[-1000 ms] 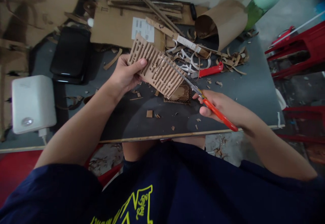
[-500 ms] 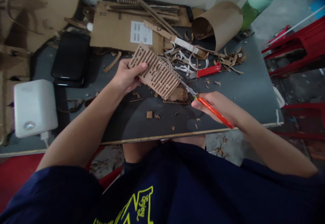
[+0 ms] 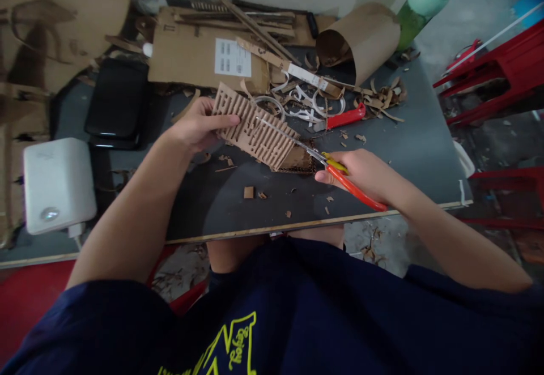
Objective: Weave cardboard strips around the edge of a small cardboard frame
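My left hand (image 3: pixel 203 126) grips the left end of a ridged cardboard piece (image 3: pixel 255 128), thumb lying on top and fingers underneath. The piece is held tilted above the table. In my right hand (image 3: pixel 361 171) is a pair of scissors (image 3: pixel 355 189) with red and yellow handles. Their blades point left and lie across the face of the ridged piece, with the tip near its middle. Beneath its right end, another cardboard piece (image 3: pixel 300 160) rests on the table, partly hidden. A red-handled cutter (image 3: pixel 346 117) lies behind the scissors.
Cardboard strips and white curled offcuts (image 3: pixel 312 106) lie behind my hands. A cardboard tube (image 3: pixel 365 38) and green bottle (image 3: pixel 429 4) stand back right. To the left are a black case (image 3: pixel 117 100) and a white power bank (image 3: pixel 59 185). The table's front edge (image 3: pixel 255 231) is near my body.
The scissors have turned so the yellow handle shows, and their blades now lie over the face of the cardboard piece rather than along its far edge. My left hand moved slightly left.
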{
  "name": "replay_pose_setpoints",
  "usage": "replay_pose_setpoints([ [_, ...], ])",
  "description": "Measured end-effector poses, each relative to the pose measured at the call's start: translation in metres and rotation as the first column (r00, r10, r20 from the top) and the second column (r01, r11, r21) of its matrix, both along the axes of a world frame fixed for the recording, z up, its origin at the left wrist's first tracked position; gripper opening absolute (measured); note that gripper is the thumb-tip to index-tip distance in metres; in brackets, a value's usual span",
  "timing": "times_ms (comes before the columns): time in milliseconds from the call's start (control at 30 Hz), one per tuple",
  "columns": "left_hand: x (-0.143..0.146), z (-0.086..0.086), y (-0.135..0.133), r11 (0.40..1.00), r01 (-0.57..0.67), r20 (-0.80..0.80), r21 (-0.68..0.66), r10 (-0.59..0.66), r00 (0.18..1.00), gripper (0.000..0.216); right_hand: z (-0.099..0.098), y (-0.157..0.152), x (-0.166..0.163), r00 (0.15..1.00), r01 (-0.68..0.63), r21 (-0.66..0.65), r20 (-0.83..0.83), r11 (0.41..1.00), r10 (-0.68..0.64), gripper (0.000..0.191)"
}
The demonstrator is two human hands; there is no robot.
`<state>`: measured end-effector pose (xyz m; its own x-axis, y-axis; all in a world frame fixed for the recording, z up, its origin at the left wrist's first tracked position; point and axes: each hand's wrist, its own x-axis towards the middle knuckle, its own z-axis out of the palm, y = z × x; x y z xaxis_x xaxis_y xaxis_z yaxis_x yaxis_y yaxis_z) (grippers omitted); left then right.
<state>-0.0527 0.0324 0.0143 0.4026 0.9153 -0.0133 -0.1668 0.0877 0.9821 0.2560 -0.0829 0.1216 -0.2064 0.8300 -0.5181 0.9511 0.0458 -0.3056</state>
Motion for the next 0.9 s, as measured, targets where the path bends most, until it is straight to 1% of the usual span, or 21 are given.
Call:
replay_pose_setpoints([
  [33, -0.001, -0.001, 0.001, 0.999, 0.038, -0.003, 0.024, -0.038, 0.999, 0.049, -0.001, 0.001, 0.001, 1.0, 0.004, 0.025, 0.02, 1.0, -0.004, 0.06],
  [67, -0.001, -0.002, 0.001, 0.998, 0.042, 0.001, 0.046, -0.042, 0.999, 0.051, -0.001, 0.001, 0.001, 1.0, 0.007, 0.048, 0.023, 0.999, -0.008, 0.058],
  [133, 0.003, -0.004, 0.0, 0.997, -0.036, 0.025, 0.075, 0.034, 0.999, 0.05, -0.003, 0.002, 0.004, 1.0, 0.012, 0.057, -0.024, 0.998, -0.01, 0.055],
  [200, 0.009, -0.006, -0.003, 0.989, -0.129, 0.036, 0.07, 0.127, 0.991, 0.046, -0.003, 0.003, 0.006, 0.995, 0.014, 0.022, -0.095, 1.0, -0.012, 0.053],
  [300, 0.014, -0.007, -0.004, 0.989, -0.142, 0.011, 0.041, 0.142, 0.99, 0.044, -0.002, 0.004, 0.009, 0.984, -0.011, -0.049, -0.176, 0.999, 0.002, 0.056],
  [400, 0.01, -0.005, -0.002, 0.986, -0.167, 0.023, 0.03, 0.166, 0.986, 0.042, 0.0, 0.005, 0.009, 0.964, -0.048, -0.102, -0.264, 0.994, 0.019, 0.061],
  [567, 0.005, -0.001, 0.0, 0.989, -0.146, 0.041, 0.021, 0.145, 0.989, 0.041, -0.002, 0.005, 0.009, 0.973, -0.04, -0.104, -0.229, 0.994, 0.015, 0.064],
  [700, 0.01, -0.002, -0.002, 0.984, -0.178, 0.041, -0.027, 0.179, 0.983, 0.048, -0.005, 0.005, 0.008, 0.97, -0.06, -0.101, -0.242, 0.993, 0.034, 0.065],
  [900, 0.007, -0.006, 0.0, 0.992, -0.127, 0.046, -0.01, 0.127, 0.991, 0.046, -0.002, 0.004, 0.007, 0.971, -0.033, -0.074, -0.237, 0.997, 0.015, 0.065],
])
